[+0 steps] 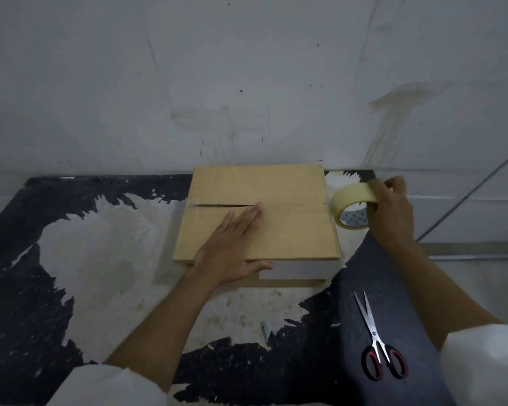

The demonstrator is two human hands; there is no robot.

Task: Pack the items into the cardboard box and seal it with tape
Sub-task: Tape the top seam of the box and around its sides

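Between hands: cardboard box (276, 189), L hand (232, 247) flat atop, R hand (389, 209) gripping tape roll (349, 200).

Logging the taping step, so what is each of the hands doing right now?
Left hand: open, pressed flat on the cardboard box.
Right hand: closed on the tape roll, beside the box's right edge.

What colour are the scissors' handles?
Red and black, seen in the head view: scissors.
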